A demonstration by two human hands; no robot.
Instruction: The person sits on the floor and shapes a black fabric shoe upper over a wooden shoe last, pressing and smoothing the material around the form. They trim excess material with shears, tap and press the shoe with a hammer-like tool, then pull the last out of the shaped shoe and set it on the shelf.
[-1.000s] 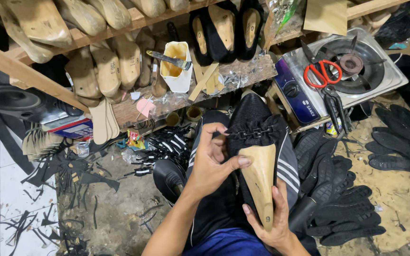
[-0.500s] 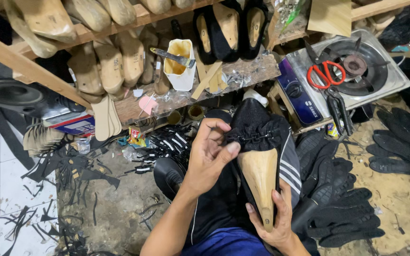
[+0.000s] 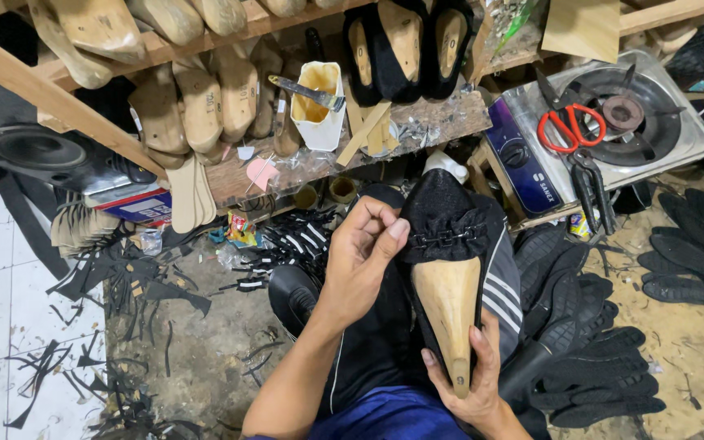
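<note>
Black shoe upper point(image 3: 443, 218) sits stretched over a wooden last point(image 3: 448, 303) on the person's lap; left hand point(image 3: 362, 259) fingers point(image 3: 395, 234) pinch its edge, right hand point(image 3: 473, 383) grips the last's heel. Toe looks covered, heel still bare wood. Red scissors point(image 3: 570, 129) lie on the stove point(image 3: 613, 122) beyond.

A shoemaker's workshop: wooden shoe lasts point(image 3: 205, 106) crowd the plank shelf point(image 3: 327, 159), black rubber soles point(image 3: 605, 358) lie heaped on the dirt floor point(image 3: 205, 358) amid leather scraps point(image 3: 124, 277), and red-handled scissors point(image 3: 568, 126) rest on a gas stove point(image 3: 653, 138).
</note>
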